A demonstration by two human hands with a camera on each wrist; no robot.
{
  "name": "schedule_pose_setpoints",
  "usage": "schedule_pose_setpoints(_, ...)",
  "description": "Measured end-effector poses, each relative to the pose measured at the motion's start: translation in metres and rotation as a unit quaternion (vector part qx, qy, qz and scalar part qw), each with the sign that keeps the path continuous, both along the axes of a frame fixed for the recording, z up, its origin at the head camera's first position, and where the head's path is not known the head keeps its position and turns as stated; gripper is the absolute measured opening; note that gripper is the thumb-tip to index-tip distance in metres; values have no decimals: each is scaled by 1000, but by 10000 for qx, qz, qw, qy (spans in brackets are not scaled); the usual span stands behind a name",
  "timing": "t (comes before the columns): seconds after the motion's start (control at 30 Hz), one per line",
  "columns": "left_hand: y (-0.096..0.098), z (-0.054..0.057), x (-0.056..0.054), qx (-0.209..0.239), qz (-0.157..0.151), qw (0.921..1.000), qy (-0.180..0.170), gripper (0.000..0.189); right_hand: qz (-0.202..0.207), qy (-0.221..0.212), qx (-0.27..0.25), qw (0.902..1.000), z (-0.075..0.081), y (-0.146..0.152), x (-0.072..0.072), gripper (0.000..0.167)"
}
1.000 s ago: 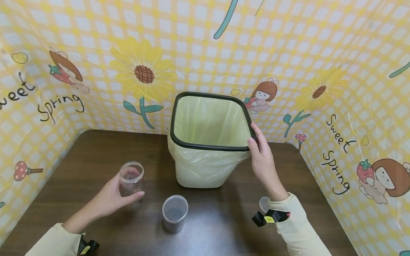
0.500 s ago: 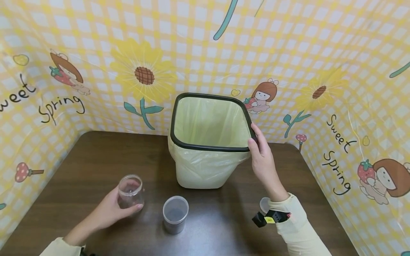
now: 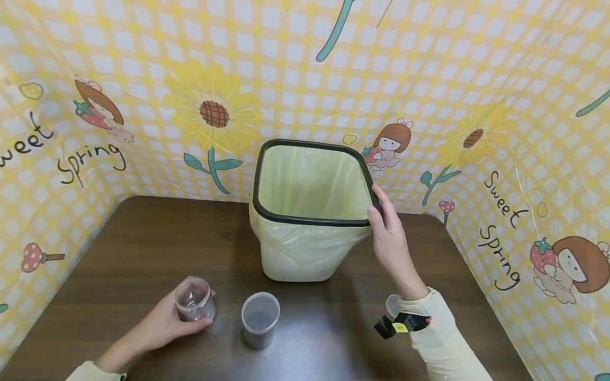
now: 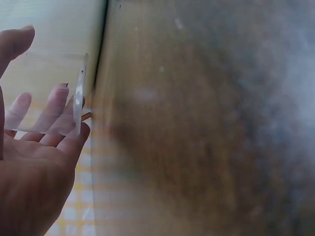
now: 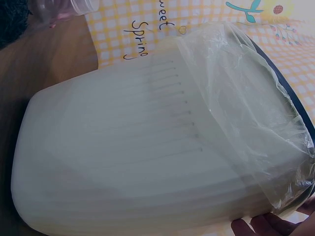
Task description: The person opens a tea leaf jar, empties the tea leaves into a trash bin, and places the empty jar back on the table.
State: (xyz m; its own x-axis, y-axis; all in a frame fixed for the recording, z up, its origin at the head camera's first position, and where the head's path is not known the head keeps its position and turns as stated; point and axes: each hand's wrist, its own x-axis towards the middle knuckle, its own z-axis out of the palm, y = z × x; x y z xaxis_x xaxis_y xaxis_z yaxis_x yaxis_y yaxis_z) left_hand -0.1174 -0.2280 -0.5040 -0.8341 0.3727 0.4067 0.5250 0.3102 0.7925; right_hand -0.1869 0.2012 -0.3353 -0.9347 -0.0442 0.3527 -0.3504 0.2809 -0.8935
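Observation:
My left hand (image 3: 167, 320) curls its thumb and fingers round the side of a clear, see-through jar (image 3: 194, 300), low over the table at the left. In the left wrist view the fingers show through the wall of the jar (image 4: 47, 93); whether it touches the table I cannot tell. My right hand (image 3: 392, 238) grips the black rim of a pale trash bin (image 3: 297, 259) at its right side, thumb on the near edge. A thin, pale yellow bag (image 3: 310, 182) lines the bin and folds over its outside.
A second clear jar (image 3: 259, 324), greyish inside, stands in front of the bin. One small round translucent disc (image 3: 393, 305) lies partly behind the right wrist. The dark wooden table (image 3: 190, 222) is bordered by a checked yellow cloth (image 3: 305, 79) at the back and sides.
My left hand has lowered the clear jar and brought it nearer to me. The right hand keeps its grip on the rim, and the bin and second jar stay put.

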Motion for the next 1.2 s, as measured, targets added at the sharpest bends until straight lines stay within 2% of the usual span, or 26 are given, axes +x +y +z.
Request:
schedule_pose_setpoints(0.53, -2, -8, 0, -83, -67, 9999, 53, 58, 1, -9, -62, 10000, 0, -1, 0, 52)
schedule_pose_setpoints(0.8, -3, -7, 0, -52, -463, 9989, -42, 56, 32, -16, -95, 9999, 0, 0, 0, 52)
schedule_pose_setpoints(1.2, -4, -9, -1, -48, -546, 9985, -34, 58, 51, -16, -144, 9999, 1, -1, 0, 52)
